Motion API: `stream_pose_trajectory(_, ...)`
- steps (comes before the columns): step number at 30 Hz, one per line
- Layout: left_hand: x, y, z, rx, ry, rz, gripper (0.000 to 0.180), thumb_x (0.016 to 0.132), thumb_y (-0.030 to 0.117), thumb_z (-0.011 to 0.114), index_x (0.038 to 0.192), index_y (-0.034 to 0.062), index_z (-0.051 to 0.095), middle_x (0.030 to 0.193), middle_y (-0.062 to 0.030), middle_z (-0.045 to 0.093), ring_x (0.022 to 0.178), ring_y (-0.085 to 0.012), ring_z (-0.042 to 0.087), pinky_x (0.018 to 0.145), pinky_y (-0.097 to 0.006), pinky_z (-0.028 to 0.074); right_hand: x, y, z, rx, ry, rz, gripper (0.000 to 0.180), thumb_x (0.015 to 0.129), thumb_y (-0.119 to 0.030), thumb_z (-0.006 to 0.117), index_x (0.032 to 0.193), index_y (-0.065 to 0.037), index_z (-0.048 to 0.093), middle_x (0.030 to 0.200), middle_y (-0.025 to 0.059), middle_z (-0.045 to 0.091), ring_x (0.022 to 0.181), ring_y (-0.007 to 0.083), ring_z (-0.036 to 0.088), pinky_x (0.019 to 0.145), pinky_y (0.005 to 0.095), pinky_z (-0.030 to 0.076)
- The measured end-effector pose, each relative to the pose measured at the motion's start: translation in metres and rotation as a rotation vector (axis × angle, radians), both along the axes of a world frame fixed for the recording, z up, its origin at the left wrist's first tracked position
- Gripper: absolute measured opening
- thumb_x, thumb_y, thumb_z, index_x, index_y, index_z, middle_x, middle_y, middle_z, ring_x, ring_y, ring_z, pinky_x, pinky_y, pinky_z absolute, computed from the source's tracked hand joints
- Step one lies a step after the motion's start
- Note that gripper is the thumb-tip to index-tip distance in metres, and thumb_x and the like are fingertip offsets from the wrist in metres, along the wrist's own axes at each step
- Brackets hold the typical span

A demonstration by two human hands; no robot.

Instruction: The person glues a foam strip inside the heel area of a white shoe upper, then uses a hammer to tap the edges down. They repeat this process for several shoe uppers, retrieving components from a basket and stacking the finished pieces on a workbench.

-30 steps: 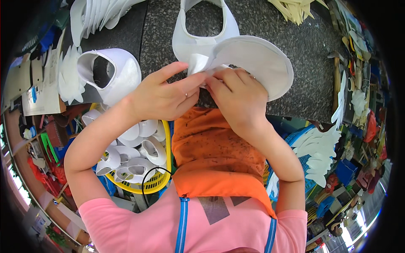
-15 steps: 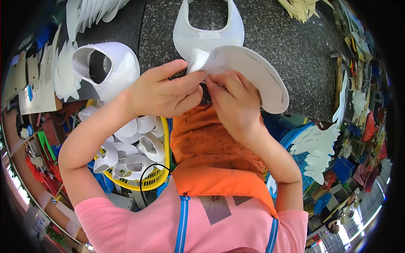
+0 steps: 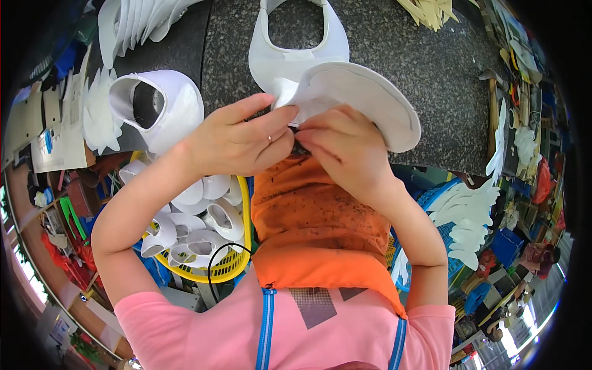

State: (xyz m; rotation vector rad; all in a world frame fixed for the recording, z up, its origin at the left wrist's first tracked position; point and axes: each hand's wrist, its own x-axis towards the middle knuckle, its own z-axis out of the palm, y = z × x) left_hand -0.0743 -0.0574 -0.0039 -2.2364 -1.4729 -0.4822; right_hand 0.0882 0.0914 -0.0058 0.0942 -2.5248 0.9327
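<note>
A white shoe upper [image 3: 364,92] is held at the table's near edge, its broad curved end spreading to the right. My left hand [image 3: 246,139] pinches its left end between closed fingers, with the index finger raised along a folded white part. My right hand [image 3: 351,151] is closed on the lower edge close by, thumb and fingertips pressed together. What lies between the right fingertips is hidden. Just beyond stands another white upper [image 3: 296,65] with a wide opening. A third white upper [image 3: 185,105] rests to the left of my left wrist.
The dark speckled table [image 3: 444,92] lies ahead. At its far left is a row of white pieces [image 3: 139,24]; cream strips [image 3: 431,12] lie far right. A yellow basket [image 3: 248,216] full of white uppers stands below left, a blue basket [image 3: 425,197] with white pieces [image 3: 465,222] below right.
My right hand has shifted slightly down and right, its fingers more tightly bunched at the edge. The upper's broad end has risen a little. My left hand keeps its grip.
</note>
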Motion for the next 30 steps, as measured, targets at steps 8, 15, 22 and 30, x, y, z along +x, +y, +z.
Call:
stream_pose_trajectory(8, 0.027, 0.024, 0.043, -0.056, 0.157, 0.1, 0.019, 0.077, 0.01, 0.06, 0.093, 0.003, 0.067, 0.092, -0.004, 0.066, 0.114, -0.0116, 0.054, 0.1, -0.039, 0.043, 0.02, 0.016, 0.017, 0.162, -0.005, -0.177, 0.021, 0.071, -0.006, 0.069, 0.091, -0.005, 0.064, 0.089, 0.0065, 0.059, 0.082, 0.0267, 0.059, 0.07, 0.0374, 0.051)
stream_pose_trajectory(15, 0.078, 0.08, 0.032, 0.097, -0.171, -0.054, 0.028, 0.077, 0.013, 0.058, 0.101, 0.0002, 0.066, 0.114, -0.0106, 0.06, 0.115, -0.0236, 0.054, 0.108, -0.044, 0.037, 0.054, 0.031, -0.019, 0.049, 0.029, -0.428, 0.029, 0.071, -0.005, 0.068, 0.099, -0.002, 0.061, 0.092, 0.0132, 0.059, 0.082, 0.0333, 0.059, 0.067, 0.0395, 0.051)
stream_pose_trajectory(22, 0.047, 0.079, 0.044, -0.236, 0.161, 0.161, 0.035, 0.079, 0.014, 0.058, 0.11, -0.0012, 0.064, 0.101, -0.0075, 0.063, 0.103, -0.0211, 0.056, 0.111, -0.041, 0.033, 0.097, 0.062, 0.061, 0.337, -0.126, -0.169, 0.018, 0.072, -0.004, 0.068, 0.09, -0.004, 0.065, 0.09, 0.0059, 0.064, 0.076, 0.0237, 0.063, 0.066, 0.0351, 0.052)
stream_pose_trajectory(30, 0.06, 0.058, 0.008, -0.175, 0.216, 0.082, 0.036, 0.08, 0.014, 0.053, 0.108, -0.0067, 0.062, 0.118, -0.017, 0.062, 0.116, -0.0298, 0.056, 0.107, -0.04, 0.039, 0.098, 0.075, 0.051, 0.481, 0.055, -0.149, 0.023, 0.071, -0.005, 0.068, 0.094, -0.003, 0.065, 0.093, 0.0048, 0.063, 0.08, 0.0216, 0.062, 0.07, 0.0348, 0.053)
